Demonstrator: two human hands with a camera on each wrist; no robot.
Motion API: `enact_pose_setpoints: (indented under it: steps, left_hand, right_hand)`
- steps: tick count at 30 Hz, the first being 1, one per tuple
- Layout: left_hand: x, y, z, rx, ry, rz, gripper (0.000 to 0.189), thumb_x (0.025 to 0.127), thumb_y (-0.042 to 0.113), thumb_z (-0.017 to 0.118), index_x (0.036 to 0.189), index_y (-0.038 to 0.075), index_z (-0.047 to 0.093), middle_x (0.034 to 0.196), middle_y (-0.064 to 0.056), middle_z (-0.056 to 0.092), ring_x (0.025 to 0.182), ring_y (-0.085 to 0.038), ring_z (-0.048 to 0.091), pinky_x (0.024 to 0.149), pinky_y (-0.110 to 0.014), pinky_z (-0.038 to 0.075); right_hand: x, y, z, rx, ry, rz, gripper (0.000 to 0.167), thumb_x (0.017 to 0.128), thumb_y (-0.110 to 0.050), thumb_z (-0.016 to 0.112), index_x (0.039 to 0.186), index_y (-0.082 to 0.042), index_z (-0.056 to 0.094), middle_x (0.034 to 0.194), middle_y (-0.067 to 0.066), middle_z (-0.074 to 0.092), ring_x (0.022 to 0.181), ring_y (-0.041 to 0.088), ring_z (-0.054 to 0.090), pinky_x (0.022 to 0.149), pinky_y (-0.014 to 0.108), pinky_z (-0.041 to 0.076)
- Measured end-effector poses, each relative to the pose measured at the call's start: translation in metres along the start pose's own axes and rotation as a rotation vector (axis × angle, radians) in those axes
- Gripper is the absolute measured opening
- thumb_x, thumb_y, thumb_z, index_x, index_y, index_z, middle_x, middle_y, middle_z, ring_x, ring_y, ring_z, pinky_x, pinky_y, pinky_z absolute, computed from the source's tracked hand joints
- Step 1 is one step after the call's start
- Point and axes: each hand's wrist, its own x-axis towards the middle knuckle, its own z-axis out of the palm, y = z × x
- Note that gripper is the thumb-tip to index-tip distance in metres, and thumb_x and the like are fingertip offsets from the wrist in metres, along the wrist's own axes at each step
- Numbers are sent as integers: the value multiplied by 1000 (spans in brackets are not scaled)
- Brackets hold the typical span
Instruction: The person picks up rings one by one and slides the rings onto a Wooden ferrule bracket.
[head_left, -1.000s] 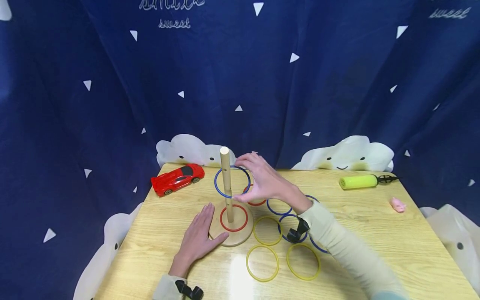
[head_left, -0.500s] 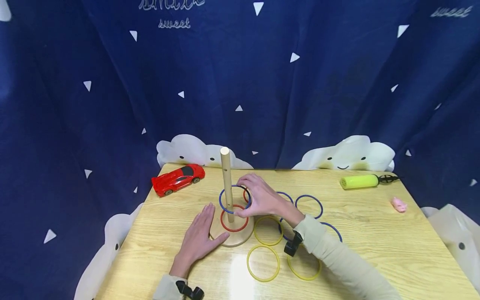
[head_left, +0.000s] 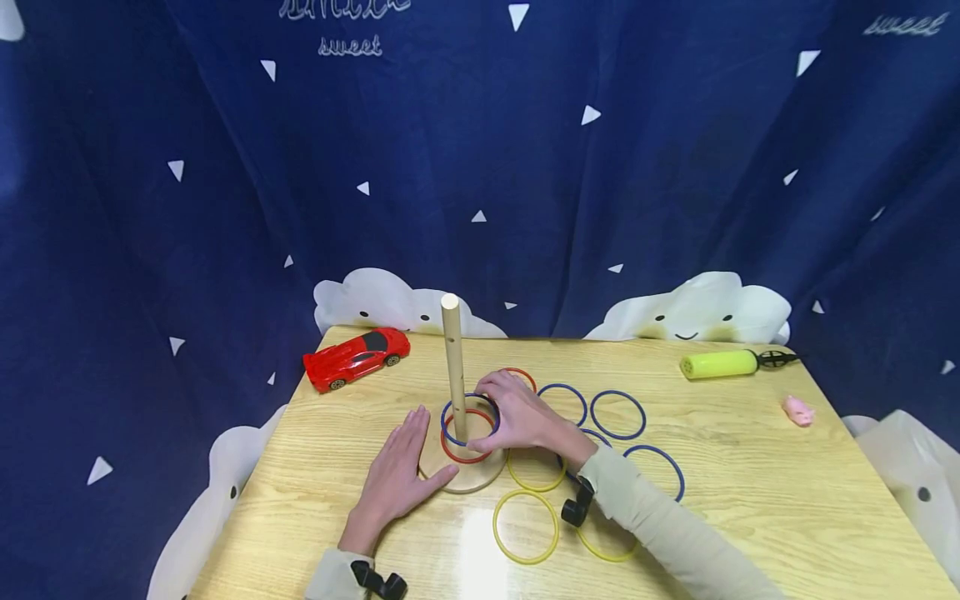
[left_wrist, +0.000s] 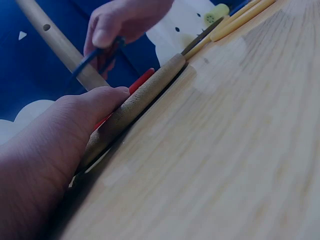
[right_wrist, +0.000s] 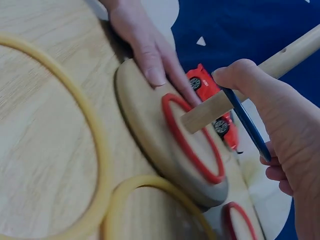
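Blue ring [right_wrist: 248,126] round the pole of the wooden stand [head_left: 454,367], above the base.
Ring thin, roughly level, pinched at its rim in my right hand [head_left: 517,417], raised off the base. Stand pale, pole upright with small holes, base a round disc lying flat, my left hand [head_left: 400,475] touching its edge.

- left pale-beige fabric sleeve [head_left: 330,575], plain
- right pale-beige fabric sleeve [head_left: 660,517] (plain too, lightly creased)
- left small black wrist-worn camera [head_left: 392,587], rounded end
- right small black wrist-worn camera [head_left: 573,512], matching
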Motion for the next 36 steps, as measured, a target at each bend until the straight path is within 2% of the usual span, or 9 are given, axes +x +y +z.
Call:
enact_pose_setpoints:
  steps: [7, 12, 20, 29, 36]
  left_hand:
    - [0, 1, 0, 8, -2, 0, 108, 91, 82, 52, 167, 11, 23, 174, -3, 21, 161, -22, 16, 129, -48, 21]
    - [0, 2, 0, 15, 17, 13, 108, 90, 80, 54, 167, 9, 26, 173, -5, 24, 161, -23, 18, 128, -49, 25]
    - [1, 2, -3, 12, -18, -2, 109, 91, 81, 53, 167, 10, 22, 174, -4, 20, 161, -21, 14, 129, -48, 21]
    - [1, 2, -6, 7, -18, -8, 110, 90, 82, 53, 167, 10, 22, 174, -4, 20, 161, -23, 15, 129, -49, 21]
    - [1, 3, -3, 0, -18, -13, 110, 90, 82, 53, 167, 10, 22, 174, -4, 20, 161, -23, 15, 129, -49, 21]
  right_hand:
    - [-6, 3, 14, -56, -70, 62, 90, 67, -75, 78, 125, -7, 70, 126, 3, 64, 120, 20, 56, 105, 39, 48]
    - [-8, 5, 19, -80, -67, 84, 89, 67, -76, 77, 125, -9, 70, 127, 3, 64, 120, 21, 56, 103, 39, 49]
    - [-10, 7, 19, -82, -103, 105, 93, 72, -76, 75, 132, -6, 67, 133, 7, 63, 125, 25, 53, 105, 43, 47]
    - [-29, 11, 5, 37, 3, 116, 100, 76, -64, 82, 149, -3, 53, 143, 13, 59, 136, 32, 51, 110, 56, 45]
    - [-52, 13, -9, 44, 48, 167, 101, 77, -62, 82, 153, -5, 48, 150, 11, 55, 140, 32, 48, 114, 57, 41]
